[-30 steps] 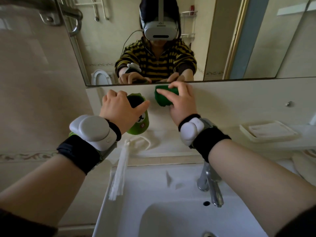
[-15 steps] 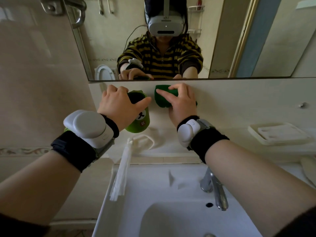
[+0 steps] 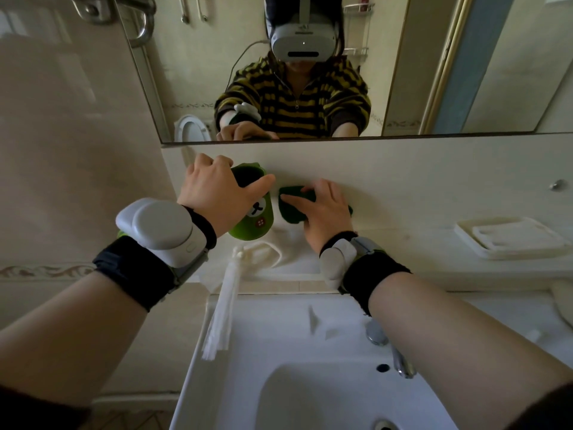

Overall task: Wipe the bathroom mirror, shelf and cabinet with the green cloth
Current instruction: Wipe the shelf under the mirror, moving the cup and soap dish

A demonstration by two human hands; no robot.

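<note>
The green cloth [image 3: 291,209] is bunched against the pale wall just above the shelf [image 3: 403,243]. My right hand [image 3: 325,212] covers it, fingers curled over the cloth and pressing it to the wall. My left hand [image 3: 217,190] grips a green cup [image 3: 254,218] with a bear face, held tilted above the left end of the shelf. The mirror [image 3: 403,72] hangs above both hands; its lower edge lies a hand's breadth over them.
A white soap dish [image 3: 508,237] sits on the shelf at the right. A white tassel [image 3: 223,308] hangs from the shelf over the basin [image 3: 279,352]. The chrome tap [image 3: 393,352] stands under my right forearm. A metal rail [image 3: 136,13] is at the mirror's top left.
My right hand has slid the cloth down the wall, away from the mirror's lower edge toward the shelf. The left hand keeps hold of the cup.
</note>
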